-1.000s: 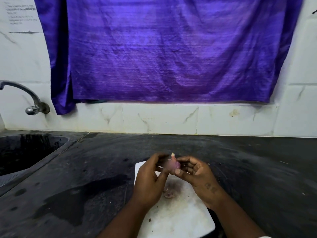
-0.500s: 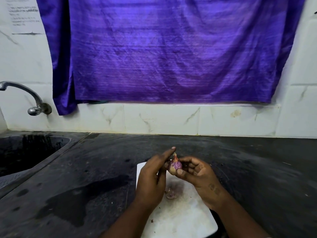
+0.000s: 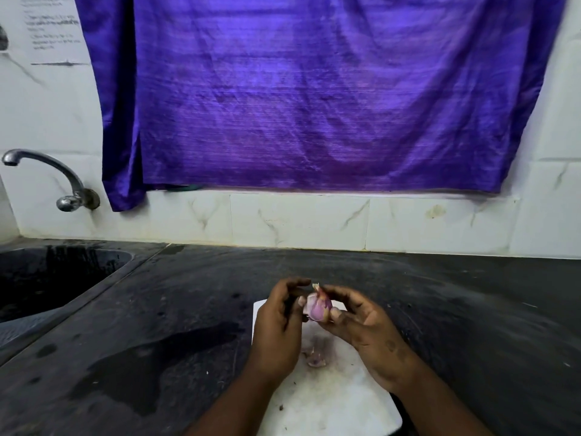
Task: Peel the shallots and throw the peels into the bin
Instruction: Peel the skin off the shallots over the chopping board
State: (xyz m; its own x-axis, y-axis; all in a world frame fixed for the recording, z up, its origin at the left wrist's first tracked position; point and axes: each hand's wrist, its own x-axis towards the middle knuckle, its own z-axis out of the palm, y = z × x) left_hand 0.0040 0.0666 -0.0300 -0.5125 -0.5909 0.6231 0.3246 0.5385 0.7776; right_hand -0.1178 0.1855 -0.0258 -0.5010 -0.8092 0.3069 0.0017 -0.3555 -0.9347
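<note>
Mid-peel here. The right hand (image 3: 367,328) has the shallot (image 3: 317,306) pinched between thumb and fingertips, just above the white board (image 3: 330,404) on the worktop (image 3: 157,309). The left hand (image 3: 276,328) is right up against it, thumb on the skin, but I can't tell if it's got a flap pinched. Peel scraps (image 3: 316,357) lie on the board. I'd say next is a nail under the papery edge, then pull. No bin in sight.

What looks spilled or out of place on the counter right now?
A dark wet patch spreads over the counter left of the white board, like spilled water. Loose peels lie on the board beneath the shallot held in the right hand; no bin is in view. Nothing looks damaged.
</note>
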